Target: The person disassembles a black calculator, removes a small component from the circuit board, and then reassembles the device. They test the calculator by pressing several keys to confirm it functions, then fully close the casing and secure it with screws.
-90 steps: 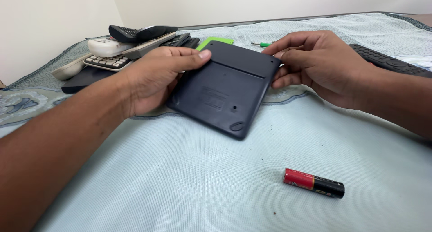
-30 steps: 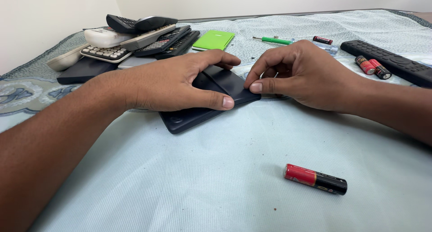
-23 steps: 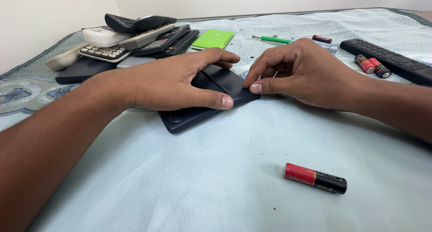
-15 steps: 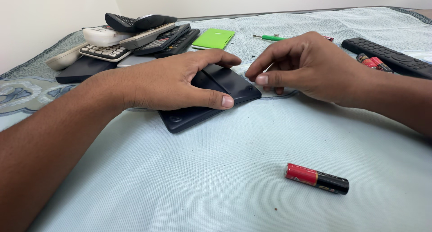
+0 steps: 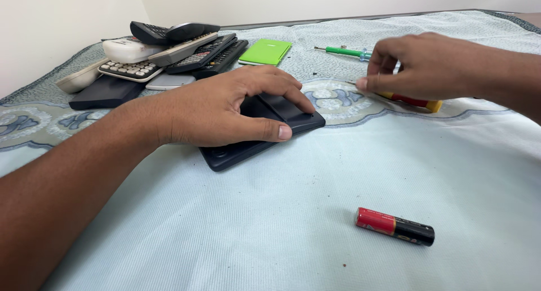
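The left hand [image 5: 225, 110] lies flat on a dark, flat device [image 5: 265, 130] that rests on the pale blue cloth [image 5: 225, 234]; its fingers are spread open and press down on the top, the thumb stretched along the near edge and the fingertips reaching the far corner, so nothing is clasped. The right hand [image 5: 428, 65] hovers off to the far right of that corner, fingers pinched together around a thin metal tool [image 5: 352, 83] whose tip pokes out past the thumb. Just under those pinched fingers lies a red and yellow object [image 5: 414, 102], partly hidden. Beyond them rests a green-handled screwdriver [image 5: 344, 52]. Near the viewer, well apart from both hands, a red and black battery [image 5: 394, 226] lies on its side. Past the left fingers sit a green card [image 5: 266, 51] and a pile of remotes and calculators [image 5: 163, 51].
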